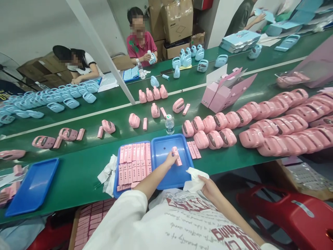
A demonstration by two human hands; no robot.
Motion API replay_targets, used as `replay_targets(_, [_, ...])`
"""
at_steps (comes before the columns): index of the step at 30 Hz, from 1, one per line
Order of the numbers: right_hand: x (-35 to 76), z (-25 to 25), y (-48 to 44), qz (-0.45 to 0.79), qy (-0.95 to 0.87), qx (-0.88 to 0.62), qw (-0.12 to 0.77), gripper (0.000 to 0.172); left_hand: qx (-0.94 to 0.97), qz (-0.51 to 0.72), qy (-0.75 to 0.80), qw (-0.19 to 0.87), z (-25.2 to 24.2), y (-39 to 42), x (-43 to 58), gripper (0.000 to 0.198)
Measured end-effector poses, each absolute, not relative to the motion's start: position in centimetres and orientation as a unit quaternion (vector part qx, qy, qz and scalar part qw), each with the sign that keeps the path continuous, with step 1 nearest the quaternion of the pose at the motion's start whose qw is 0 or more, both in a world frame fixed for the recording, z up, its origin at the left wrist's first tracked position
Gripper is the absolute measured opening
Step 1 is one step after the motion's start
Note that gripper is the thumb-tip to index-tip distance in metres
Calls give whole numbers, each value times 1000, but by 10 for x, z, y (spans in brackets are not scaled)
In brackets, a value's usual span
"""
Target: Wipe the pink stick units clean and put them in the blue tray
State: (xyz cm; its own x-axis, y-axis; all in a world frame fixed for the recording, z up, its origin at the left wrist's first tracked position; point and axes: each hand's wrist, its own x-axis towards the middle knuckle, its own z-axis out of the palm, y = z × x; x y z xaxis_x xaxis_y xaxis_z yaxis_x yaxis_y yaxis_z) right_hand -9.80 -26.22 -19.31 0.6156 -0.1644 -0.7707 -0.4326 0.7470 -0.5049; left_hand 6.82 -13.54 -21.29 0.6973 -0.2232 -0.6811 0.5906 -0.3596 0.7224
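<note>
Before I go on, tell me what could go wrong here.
The pink piece in the left hand might slip and drop into the blue tray. The white cloth in the right hand is at the tray's right edge and could catch there. The clear bottle stands just beyond the tray; a push forward might topple it.

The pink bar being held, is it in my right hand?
No, the left hand holds the pink bar, while the right hand holds a white cloth.

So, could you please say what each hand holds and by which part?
The left hand holds a pink stick by its side; the right hand, a white cloth by one edge.
</note>
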Motion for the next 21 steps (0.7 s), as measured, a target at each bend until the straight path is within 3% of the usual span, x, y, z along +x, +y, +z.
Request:
replay_targets(2, [-106, -201, -274, 78, 445, -389, 803, 70, 762, -368, 84, 527, -221, -153, 86, 41])
replay_targets(5, [-110, -211, -291, 85, 453, -511, 725, 57, 818, -330, 20, 470, -226, -172, 114, 45])
replay_targets(8, [-102, -213, -306, 102, 407, -676, 605, 45, 887, -258, -20, 383, -222, -180, 131, 56])
replay_targets(11, [-79, -210, -315, 121, 345, -800, 475, 52, 937, -210, -51, 276, -213, -183, 125, 67])
replay_targets(14, [-50, -210, -319, 144, 307, -863, 374, 57, 946, -199, -180, 184, -208, -189, 102, 77])
replay_targets(17, [-25, -217, -322, 172, 273, -895, 308, 57, 918, -230, -306, 107, -213, -204, 80, 102])
replay_targets(21, [-13, -226, -330, 211, 258, -906, 261, 47, 913, -235, -329, 44, -225, -226, 73, 114])
